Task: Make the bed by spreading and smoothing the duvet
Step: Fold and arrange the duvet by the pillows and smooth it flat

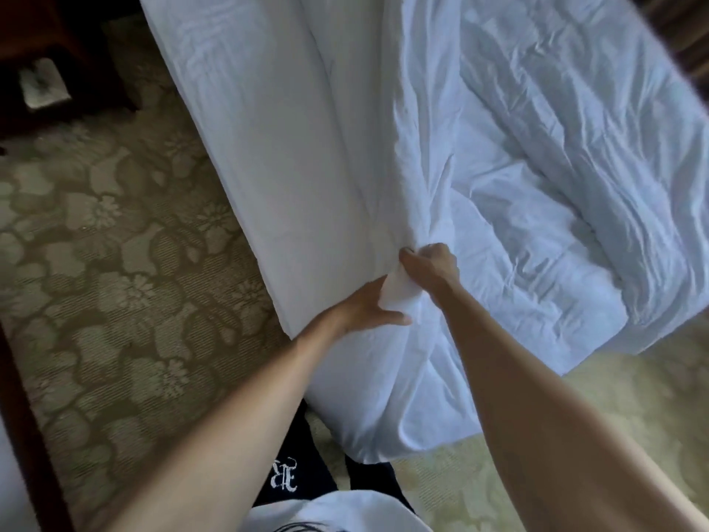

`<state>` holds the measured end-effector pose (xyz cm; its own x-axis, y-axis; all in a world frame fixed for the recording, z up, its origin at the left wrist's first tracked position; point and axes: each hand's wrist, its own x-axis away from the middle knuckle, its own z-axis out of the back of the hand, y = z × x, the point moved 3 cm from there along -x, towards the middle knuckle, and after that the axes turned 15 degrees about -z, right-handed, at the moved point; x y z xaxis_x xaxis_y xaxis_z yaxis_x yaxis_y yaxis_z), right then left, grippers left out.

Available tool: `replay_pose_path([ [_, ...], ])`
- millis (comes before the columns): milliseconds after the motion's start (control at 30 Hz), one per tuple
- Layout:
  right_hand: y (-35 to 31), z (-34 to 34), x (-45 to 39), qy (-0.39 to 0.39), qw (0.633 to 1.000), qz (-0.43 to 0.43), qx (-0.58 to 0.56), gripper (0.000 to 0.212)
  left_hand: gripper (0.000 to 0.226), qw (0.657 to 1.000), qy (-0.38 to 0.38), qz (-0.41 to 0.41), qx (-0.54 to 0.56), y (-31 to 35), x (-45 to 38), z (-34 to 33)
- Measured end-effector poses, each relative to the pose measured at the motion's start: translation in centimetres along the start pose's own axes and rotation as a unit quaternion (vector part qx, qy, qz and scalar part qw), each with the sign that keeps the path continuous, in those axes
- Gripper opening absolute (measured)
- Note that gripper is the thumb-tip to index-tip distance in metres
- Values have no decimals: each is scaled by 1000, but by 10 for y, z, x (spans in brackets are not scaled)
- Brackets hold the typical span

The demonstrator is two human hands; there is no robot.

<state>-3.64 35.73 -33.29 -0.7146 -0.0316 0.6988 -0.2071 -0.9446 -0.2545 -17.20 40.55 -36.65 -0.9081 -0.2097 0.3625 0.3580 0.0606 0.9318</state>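
We see floral carpet (115, 263) at left. Left hand (368, 305) grips a bunched fold of the white duvet (518, 155), thumb across the cloth, fingers hidden under it. Just right, touching the same bunch, right hand (431, 264) has fingers curled tight, pinching the fabric. Duvet lies wrinkled over the bed (268, 128), its corner hanging near the floor.

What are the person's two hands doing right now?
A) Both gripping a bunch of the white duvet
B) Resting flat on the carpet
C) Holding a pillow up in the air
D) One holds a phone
A: the left hand and right hand both have fingers curled round bunched fabric of the white duvet.
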Motion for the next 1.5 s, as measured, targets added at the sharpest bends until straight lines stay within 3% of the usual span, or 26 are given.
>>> replay_pose_path([
  [67, 17, 28, 6, 16, 1000, 6, -13, 46, 86, 999, -9, 1, -45, 19, 14, -24],
  [167, 48, 59, 18, 17, 999, 13, -45, 43, 103, 976, -14, 72, -203, 36, 28, -60],
  [233, 69, 74, 26, -16, 996, 17, -84, 36, 89, 946, -28, 107, -304, 46, 36, -84],
  [300, 87, 85, 37, -96, 986, -7, -132, 41, 69, 927, -8, 86, -366, 71, 41, -111],
  [367, 101, 97, 55, -169, 980, -31, -103, 61, 48, 940, 54, 23, -335, 110, 46, -138],
  [400, 107, 107, 62, -180, 980, -29, -74, 61, 39, 954, 89, -3, -287, 128, 46, -150],
  [467, 113, 136, 70, -162, 984, -9, -67, 42, 36, 968, 131, -42, -208, 158, 45, -171],
  [567, 116, 187, 66, -117, 988, 25, -98, 10, 57, 977, 128, -76, -152, 182, 47, -196],
  [633, 117, 211, 66, -110, 983, 59, -134, 12, 69, 973, 115, -62, -190, 189, 52, -206],
  [733, 124, 224, 57, -124, 968, 76, -204, 23, 85, 944, 88, 36, -317, 180, 66, -212],
  [800, 128, 221, 46, -150, 958, 95, -225, 25, 80, 938, 129, 67, -315, 174, 76, -216],
  [967, 149, 218, 91, -226, 950, 116, -181, 20, 28, 931, 253, -24, -261, 202, 84, -264],
  [1033, 161, 227, 104, -237, 957, 123, -111, 23, 28, 929, 278, -22, -244, 207, 85, -284],
  [1167, 186, 269, 103, -204, 965, 160, -36, 7, 48, 951, 268, -54, -141, 208, 75, -329],
  [1400, 250, 348, 62, -199, 966, 158, -43, 10, 22, 945, 306, -39, -112, 247, 40, -425],
  [1500, 264, 386, 49, -211, 965, 154, -17, 14, 24, 934, 336, -60, -109, 279, 18, -454],
])
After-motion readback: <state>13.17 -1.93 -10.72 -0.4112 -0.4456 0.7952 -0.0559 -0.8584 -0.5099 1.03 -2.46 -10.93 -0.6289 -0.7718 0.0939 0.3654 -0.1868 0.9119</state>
